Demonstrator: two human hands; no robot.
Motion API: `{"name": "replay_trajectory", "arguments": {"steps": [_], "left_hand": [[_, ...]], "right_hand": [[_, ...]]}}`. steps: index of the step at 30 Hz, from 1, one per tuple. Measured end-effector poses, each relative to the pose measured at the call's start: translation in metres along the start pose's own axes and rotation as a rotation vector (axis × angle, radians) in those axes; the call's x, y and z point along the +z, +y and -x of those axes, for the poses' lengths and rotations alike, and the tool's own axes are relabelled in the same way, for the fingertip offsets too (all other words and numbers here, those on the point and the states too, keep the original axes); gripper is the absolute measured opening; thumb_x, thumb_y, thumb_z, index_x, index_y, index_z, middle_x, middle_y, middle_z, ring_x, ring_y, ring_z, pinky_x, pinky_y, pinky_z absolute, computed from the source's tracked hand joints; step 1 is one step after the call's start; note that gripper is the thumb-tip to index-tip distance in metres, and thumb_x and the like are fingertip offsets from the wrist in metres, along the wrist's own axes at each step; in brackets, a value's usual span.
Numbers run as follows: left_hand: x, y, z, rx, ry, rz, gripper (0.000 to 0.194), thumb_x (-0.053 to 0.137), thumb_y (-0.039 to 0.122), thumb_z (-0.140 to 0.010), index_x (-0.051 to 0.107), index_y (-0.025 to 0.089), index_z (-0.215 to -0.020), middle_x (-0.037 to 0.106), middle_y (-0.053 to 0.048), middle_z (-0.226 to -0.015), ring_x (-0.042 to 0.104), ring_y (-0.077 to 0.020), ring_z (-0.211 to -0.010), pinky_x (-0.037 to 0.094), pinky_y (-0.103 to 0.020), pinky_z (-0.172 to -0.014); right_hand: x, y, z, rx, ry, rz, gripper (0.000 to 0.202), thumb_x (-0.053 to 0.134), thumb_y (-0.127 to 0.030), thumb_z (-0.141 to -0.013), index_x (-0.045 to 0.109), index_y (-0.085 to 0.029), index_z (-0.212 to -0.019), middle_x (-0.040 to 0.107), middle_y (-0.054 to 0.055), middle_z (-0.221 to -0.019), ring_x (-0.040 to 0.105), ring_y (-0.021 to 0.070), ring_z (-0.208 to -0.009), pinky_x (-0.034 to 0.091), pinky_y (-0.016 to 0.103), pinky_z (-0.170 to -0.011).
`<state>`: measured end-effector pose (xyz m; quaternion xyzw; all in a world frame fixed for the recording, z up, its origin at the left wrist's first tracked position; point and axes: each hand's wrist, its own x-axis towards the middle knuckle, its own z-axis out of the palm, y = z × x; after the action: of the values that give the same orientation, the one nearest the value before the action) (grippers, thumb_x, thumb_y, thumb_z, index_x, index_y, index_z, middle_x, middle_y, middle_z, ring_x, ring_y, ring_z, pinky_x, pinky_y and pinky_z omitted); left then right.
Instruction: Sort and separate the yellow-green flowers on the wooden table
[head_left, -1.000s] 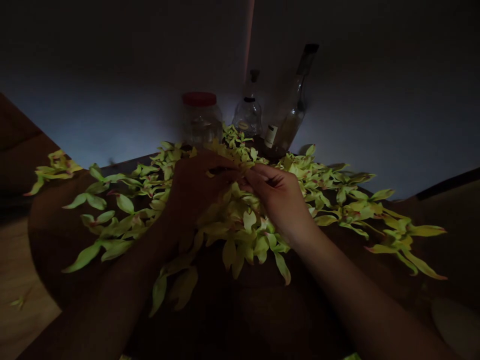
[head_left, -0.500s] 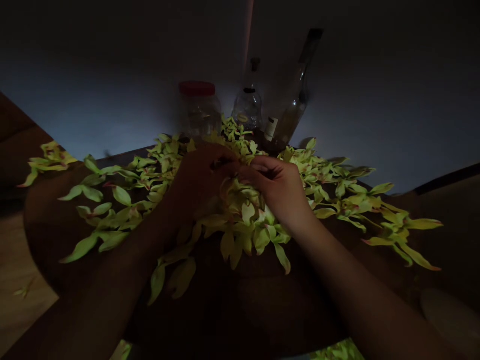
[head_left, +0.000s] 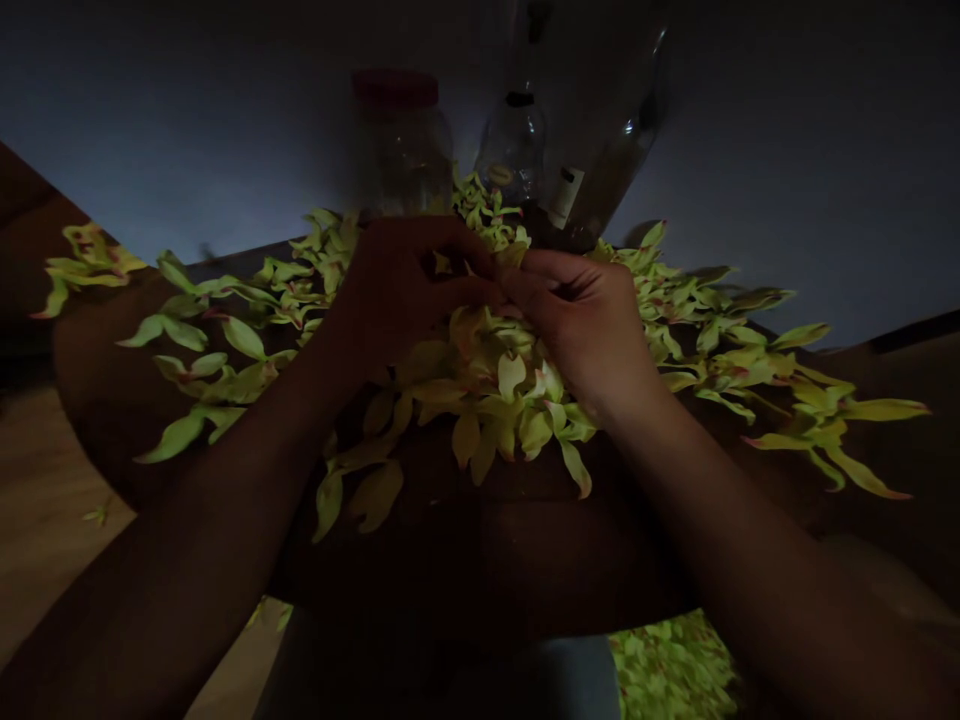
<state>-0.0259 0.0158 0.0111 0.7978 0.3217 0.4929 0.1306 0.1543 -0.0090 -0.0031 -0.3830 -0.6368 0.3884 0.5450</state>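
Observation:
Yellow-green flowers (head_left: 512, 378) with reddish tips lie heaped over a dark round table (head_left: 480, 540). Above the middle of the heap, my left hand (head_left: 420, 280) and my right hand (head_left: 581, 305) meet fingertip to fingertip. Both hands are closed in a pinch. A small yellowish petal (head_left: 510, 255) shows between the fingertips, and the right fingers grip it. What the left fingertips hold is too dark and small to make out.
Behind the heap stand a clear jar with a red lid (head_left: 395, 88), a round glass bottle (head_left: 512, 150) and a tilted-looking tall bottle (head_left: 611, 175), near the wall. More flowers (head_left: 671, 665) lie below the table's front edge.
The view has tipped downward, so the jar and bottles sit higher and more shows below the table edge. My hands remain together, and the left hand's thumb and fingers look more spread behind the pinch.

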Motion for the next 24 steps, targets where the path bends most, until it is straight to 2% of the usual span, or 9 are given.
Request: {"name": "replay_trajectory", "arguments": {"steps": [5, 10, 14, 16, 18, 21, 23, 24], "left_hand": [[-0.001, 0.0, 0.0006, -0.03, 0.022, -0.054, 0.011, 0.085, 0.021, -0.08, 0.078, 0.013, -0.083, 0.071, 0.002, -0.072, 0.063, -0.0101, -0.063, 0.05, -0.021, -0.064], [-0.0015, -0.0013, 0.0007, -0.067, 0.015, -0.089, 0.009, 0.082, 0.022, -0.082, 0.077, 0.014, -0.082, 0.073, 0.0, -0.074, 0.063, -0.0116, -0.065, 0.048, -0.022, -0.059], [-0.0022, -0.0044, 0.0008, 0.006, -0.019, -0.168, 0.015, 0.076, 0.03, -0.089, 0.075, 0.015, -0.087, 0.071, -0.001, -0.08, 0.063, -0.0123, -0.07, 0.051, -0.024, -0.067], [-0.0012, -0.0064, 0.0017, 0.069, -0.046, -0.235, 0.013, 0.072, 0.028, -0.092, 0.072, 0.015, -0.092, 0.07, -0.003, -0.087, 0.063, -0.013, -0.075, 0.05, -0.025, -0.071], [0.0014, -0.0076, 0.0029, 0.107, -0.054, -0.278, 0.01, 0.069, 0.024, -0.093, 0.068, 0.014, -0.094, 0.068, -0.003, -0.089, 0.062, -0.0132, -0.078, 0.049, -0.025, -0.073], [0.0058, -0.0062, 0.0026, 0.098, -0.045, -0.235, 0.008, 0.061, 0.021, -0.097, 0.063, 0.014, -0.093, 0.063, -0.001, -0.084, 0.058, -0.0109, -0.074, 0.046, -0.023, -0.07], [0.0051, -0.0034, 0.0008, 0.042, 0.017, -0.172, 0.01, 0.058, 0.021, -0.098, 0.061, 0.014, -0.092, 0.059, 0.001, -0.08, 0.054, -0.0097, -0.069, 0.043, -0.023, -0.066], [0.0025, -0.0021, -0.0002, -0.003, 0.087, -0.144, 0.012, 0.057, 0.021, -0.099, 0.06, 0.014, -0.09, 0.056, 0.001, -0.078, 0.052, -0.0097, -0.069, 0.042, -0.023, -0.065]], "right_hand": [[-0.0006, 0.0024, -0.0008, 0.004, -0.004, -0.048, 0.029, 0.077, -0.036, -0.086, 0.066, -0.019, -0.064, 0.053, -0.002, -0.064, 0.055, 0.0097, -0.064, 0.05, 0.024, -0.062], [-0.0003, 0.0022, -0.001, 0.002, -0.01, -0.043, 0.029, 0.078, -0.039, -0.085, 0.067, -0.02, -0.066, 0.056, -0.002, -0.065, 0.056, 0.0102, -0.065, 0.051, 0.025, -0.061], [-0.0001, 0.002, -0.001, -0.018, 0.002, -0.028, 0.032, 0.079, -0.043, -0.084, 0.064, -0.021, -0.066, 0.058, -0.001, -0.066, 0.059, 0.0125, -0.069, 0.053, 0.026, -0.064], [-0.0002, 0.0012, -0.0011, -0.017, -0.001, -0.024, 0.033, 0.079, -0.043, -0.084, 0.063, -0.021, -0.065, 0.057, -0.001, -0.066, 0.059, 0.0126, -0.07, 0.053, 0.026, -0.065], [-0.0007, -0.0002, -0.0012, -0.007, -0.014, -0.016, 0.032, 0.078, -0.038, -0.085, 0.062, -0.02, -0.064, 0.057, -0.002, -0.066, 0.059, 0.012, -0.069, 0.053, 0.026, -0.065], [-0.0026, -0.0012, -0.0021, 0.001, 0.005, 0.03, 0.03, 0.073, -0.023, -0.087, 0.06, -0.018, -0.06, 0.058, -0.002, -0.064, 0.059, 0.0103, -0.066, 0.049, 0.024, -0.062], [-0.0046, 0.001, -0.0034, 0.013, 0.059, 0.055, 0.03, 0.067, -0.012, -0.085, 0.059, -0.017, -0.057, 0.057, -0.002, -0.06, 0.057, 0.0092, -0.062, 0.046, 0.024, -0.06], [-0.0058, 0.0031, -0.0044, 0.023, 0.091, 0.047, 0.03, 0.066, -0.01, -0.084, 0.059, -0.017, -0.056, 0.057, -0.002, -0.059, 0.057, 0.0089, -0.06, 0.046, 0.024, -0.06]]}}
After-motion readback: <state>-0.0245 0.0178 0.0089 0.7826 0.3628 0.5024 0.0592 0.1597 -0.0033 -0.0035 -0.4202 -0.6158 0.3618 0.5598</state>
